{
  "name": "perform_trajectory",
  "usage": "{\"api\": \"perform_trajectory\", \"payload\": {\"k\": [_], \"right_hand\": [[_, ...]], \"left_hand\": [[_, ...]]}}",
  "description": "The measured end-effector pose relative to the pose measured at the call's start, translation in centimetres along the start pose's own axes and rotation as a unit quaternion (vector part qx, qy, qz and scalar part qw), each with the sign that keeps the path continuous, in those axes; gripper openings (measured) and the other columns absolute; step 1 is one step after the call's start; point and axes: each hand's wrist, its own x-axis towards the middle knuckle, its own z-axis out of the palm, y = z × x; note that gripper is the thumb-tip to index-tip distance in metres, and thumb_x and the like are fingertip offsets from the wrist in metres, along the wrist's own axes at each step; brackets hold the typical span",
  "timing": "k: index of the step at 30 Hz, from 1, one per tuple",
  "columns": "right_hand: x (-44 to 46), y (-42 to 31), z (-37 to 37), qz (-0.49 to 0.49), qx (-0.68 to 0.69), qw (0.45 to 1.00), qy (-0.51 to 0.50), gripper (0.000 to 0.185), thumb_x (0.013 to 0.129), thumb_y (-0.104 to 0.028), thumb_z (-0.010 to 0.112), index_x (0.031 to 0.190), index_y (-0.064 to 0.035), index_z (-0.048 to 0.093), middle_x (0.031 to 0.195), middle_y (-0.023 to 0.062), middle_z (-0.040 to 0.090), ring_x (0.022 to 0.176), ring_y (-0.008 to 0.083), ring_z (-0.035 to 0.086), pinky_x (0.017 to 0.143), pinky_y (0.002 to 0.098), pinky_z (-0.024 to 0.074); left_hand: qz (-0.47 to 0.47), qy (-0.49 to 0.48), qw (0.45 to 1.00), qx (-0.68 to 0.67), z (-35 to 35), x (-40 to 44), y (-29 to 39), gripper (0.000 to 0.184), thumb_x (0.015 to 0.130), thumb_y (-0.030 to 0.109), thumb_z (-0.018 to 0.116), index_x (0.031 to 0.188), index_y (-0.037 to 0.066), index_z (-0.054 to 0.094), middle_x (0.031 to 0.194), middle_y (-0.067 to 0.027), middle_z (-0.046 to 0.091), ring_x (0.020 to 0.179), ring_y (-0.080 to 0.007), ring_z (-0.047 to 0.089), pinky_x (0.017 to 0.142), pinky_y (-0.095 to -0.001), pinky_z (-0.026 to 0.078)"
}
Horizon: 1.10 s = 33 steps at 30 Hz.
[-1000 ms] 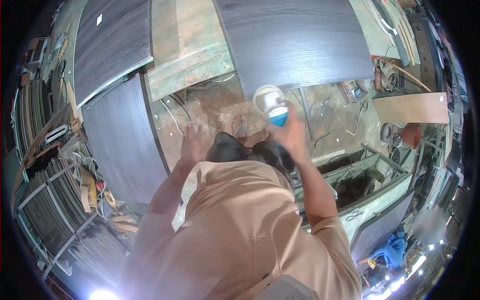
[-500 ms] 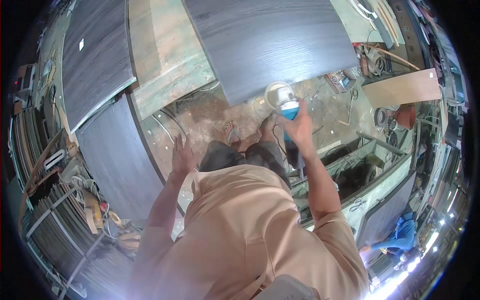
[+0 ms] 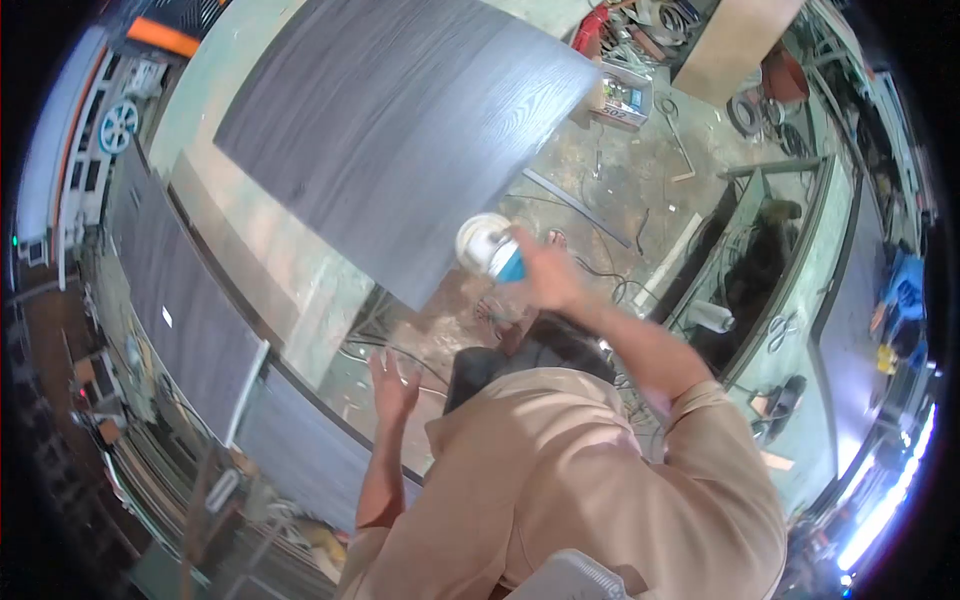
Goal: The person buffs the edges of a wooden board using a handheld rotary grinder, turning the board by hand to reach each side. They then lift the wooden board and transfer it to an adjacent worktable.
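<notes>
A dark wood-grain panel [image 3: 400, 130] lies on a pale worn surface in front of me. My right hand [image 3: 548, 275] is wrapped round a blue and white power tool [image 3: 508, 265] with a round pale disc at its head. The tool is beside the panel's near edge; whether they touch is unclear. To the left, my left hand [image 3: 395, 385] hangs over the floor with its fingers spread and nothing in it.
Another dark panel [image 3: 165, 280] lies at the left. A box [image 3: 622, 100] of small items stands beyond the right corner. An open-topped frame [image 3: 755, 260] with cables is at the right. Cables and a metal strip [image 3: 577, 205] lie on the floor. A person in blue [image 3: 905, 300] is far right.
The view has turned left, so the panels appear rotated. My right hand and the tool are now nearer the panel's near corner. My left hand stays spread.
</notes>
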Motion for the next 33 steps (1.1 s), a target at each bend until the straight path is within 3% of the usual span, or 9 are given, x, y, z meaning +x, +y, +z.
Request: {"api": "perform_trajectory", "payload": {"k": [3,8,12,14,19,22,27,30,33], "right_hand": [[3.3,6.0,-4.8,0.006,0.081,0.99,0.118,0.082,0.077,-0.05,0.08,0.142,-0.0148,0.045,0.113,0.0258,0.071,0.108,0.0458,0.068,0.093,0.0497,0.0536],[8.7,13.3,-11.5,0.109,0.134,0.958,0.227,0.081,0.074,-0.041,0.082,0.14,-0.0123,0.046,0.114,0.0255,0.071,0.109,0.045,0.067,0.09,0.0504,0.0536],[7.3,12.0,-10.5,0.062,0.133,0.972,0.181,0.074,0.076,-0.039,0.082,0.134,-0.0125,0.046,0.107,0.026,0.071,0.102,0.045,0.069,0.088,0.0514,0.0541],[6.7,10.9,-8.0,0.026,0.079,0.993,0.081,0.082,0.077,-0.044,0.082,0.142,-0.0151,0.041,0.107,0.0257,0.071,0.099,0.045,0.07,0.087,0.0533,0.0545],[6.8,9.9,-8.8,-0.045,0.061,0.997,0.001,0.082,0.078,-0.041,0.082,0.144,-0.0166,0.039,0.105,0.0272,0.07,0.095,0.0466,0.07,0.082,0.0542,0.0553],[8.8,12.7,-13.3,-0.005,0.084,0.993,0.08,0.082,0.076,-0.034,0.084,0.143,-0.0134,0.041,0.096,0.0257,0.072,0.094,0.047,0.07,0.08,0.0567,0.0556],[13.3,19.2,-20.4,0.062,0.139,0.959,0.238,0.072,0.075,-0.035,0.084,0.133,-0.0104,0.048,0.099,0.0262,0.072,0.096,0.0485,0.069,0.083,0.0558,0.0551],[13.7,19.6,-20.6,0.075,0.133,0.955,0.255,0.072,0.075,-0.036,0.083,0.133,-0.0114,0.047,0.099,0.0261,0.072,0.096,0.0484,0.069,0.082,0.0559,0.0551],[12.4,17.9,-17.6,0.027,0.113,0.981,0.158,0.075,0.075,-0.034,0.083,0.135,-0.0109,0.045,0.095,0.0252,0.072,0.094,0.0468,0.07,0.08,0.0547,0.056]], "left_hand": [[0.061,0.032,0.997,-0.029,-0.4,0.8,1.0,0.094,0.086,0.032,0.078,0.159,-0.003,0.03,0.163,-0.0362,0.022,0.153,-0.053,0.018,0.125,-0.0535,0.024],[0.087,0.059,0.994,0.003,-2.2,2.3,6.1,0.096,0.085,0.022,0.077,0.161,-0.003,0.023,0.162,-0.0381,0.019,0.152,-0.0549,0.018,0.124,-0.0562,0.023],[0.151,0.085,0.984,0.036,-3.5,3.9,11.4,0.098,0.084,0.02,0.077,0.162,0.0,0.021,0.162,-0.0392,0.017,0.151,-0.0578,0.017,0.124,-0.059,0.022],[0.176,0.074,0.98,0.062,-3.4,4.9,13.3,0.1,0.084,0.02,0.077,0.163,0.002,0.02,0.162,-0.0393,0.016,0.15,-0.0591,0.016,0.123,-0.06,0.022],[0.18,0.016,0.976,0.123,-3.0,6.9,17.6,0.101,0.083,0.023,0.079,0.166,0.016,0.021,0.165,-0.0359,0.01,0.148,-0.0644,0.012,0.116,-0.0719,0.025],[0.161,0.019,0.979,0.122,-2.7,7.2,18.4,0.1,0.084,0.026,0.079,0.166,0.018,0.022,0.166,-0.0345,0.01,0.148,-0.0652,0.011,0.111,-0.0764,0.028],[0.143,0.012,0.982,0.123,-2.7,7.3,19.0,0.1,0.084,0.028,0.079,0.165,0.017,0.022,0.166,-0.0344,0.009,0.148,-0.0652,0.011,0.109,-0.0775,0.03],[0.137,0.016,0.982,0.126,-2.7,7.2,19.2,0.1,0.084,0.029,0.079,0.165,0.017,0.022,0.166,-0.0349,0.008,0.148,-0.0658,0.011,0.109,-0.0777,0.03],[0.132,0.01,0.983,0.129,-3.0,7.2,19.9,0.1,0.085,0.03,0.079,0.165,0.016,0.022,0.166,-0.036,0.008,0.147,-0.0667,0.011,0.111,-0.0769,0.029]]}}
